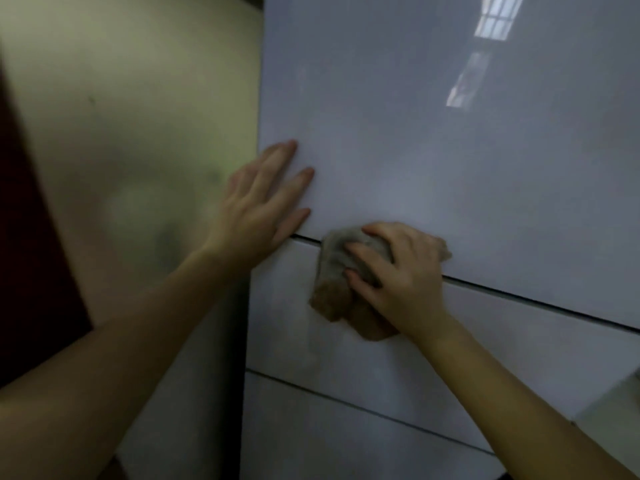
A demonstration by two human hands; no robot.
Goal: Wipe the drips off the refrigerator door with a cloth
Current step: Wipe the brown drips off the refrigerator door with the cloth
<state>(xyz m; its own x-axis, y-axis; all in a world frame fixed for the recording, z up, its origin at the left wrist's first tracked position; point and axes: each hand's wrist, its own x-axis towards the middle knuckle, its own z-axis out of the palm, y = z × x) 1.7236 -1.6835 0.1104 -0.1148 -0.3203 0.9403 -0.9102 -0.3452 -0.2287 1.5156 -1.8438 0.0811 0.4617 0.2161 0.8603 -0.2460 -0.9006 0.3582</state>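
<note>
The pale grey glossy refrigerator door [433,150] fills the right of the view. A dark seam runs across it between the upper door and a drawer front [346,358] below. My right hand [401,275] presses a crumpled beige-brown cloth [332,285] flat onto the door, right over that seam. My left hand [263,206] lies flat with fingers spread on the upper door's left edge, just above the seam, holding nothing. No drips can be made out in the blurred picture.
A cream wall [138,150] stands left of the refrigerator, with a dark red surface [31,271] at the far left. A second seam [346,403] crosses the fridge lower down. A pale object [620,407] shows at the right edge.
</note>
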